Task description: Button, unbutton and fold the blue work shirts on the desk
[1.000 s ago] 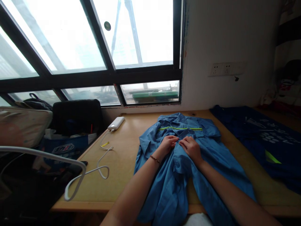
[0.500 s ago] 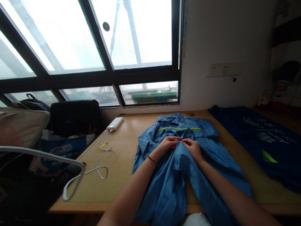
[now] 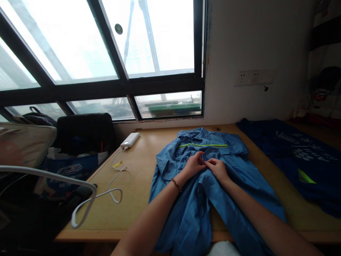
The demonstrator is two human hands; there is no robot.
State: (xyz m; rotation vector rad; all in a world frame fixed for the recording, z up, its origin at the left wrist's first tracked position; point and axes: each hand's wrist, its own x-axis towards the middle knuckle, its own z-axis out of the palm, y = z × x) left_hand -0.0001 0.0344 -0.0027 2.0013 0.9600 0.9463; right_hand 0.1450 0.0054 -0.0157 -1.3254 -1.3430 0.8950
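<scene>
A blue work jacket (image 3: 239,177) with a yellow-green stripe across its chest lies spread on the table, collar toward the window and lower part hanging over the near edge. My left hand (image 3: 195,163), a beaded bracelet on its wrist, pinches the front edge of the jacket near its middle. Close beside it, my right hand (image 3: 217,168) also pinches the cloth, the fingertips of both hands almost meeting. Whatever small part of the placket lies between the fingertips is hidden. Below the hands the two front panels fall apart.
A white power bank (image 3: 130,140) with a white cable (image 3: 113,190) sits on the table (image 3: 138,177) to the left. Dark blue printed clothing (image 3: 287,153) lies on the right. Beyond the left table edge are a black chair (image 3: 85,131) and bags. A wall socket (image 3: 249,77) is behind.
My left hand has turned, its fingers now more curled and raised at the placket. My right hand has shifted slightly down. The button visible below the hands before is out of sight.
</scene>
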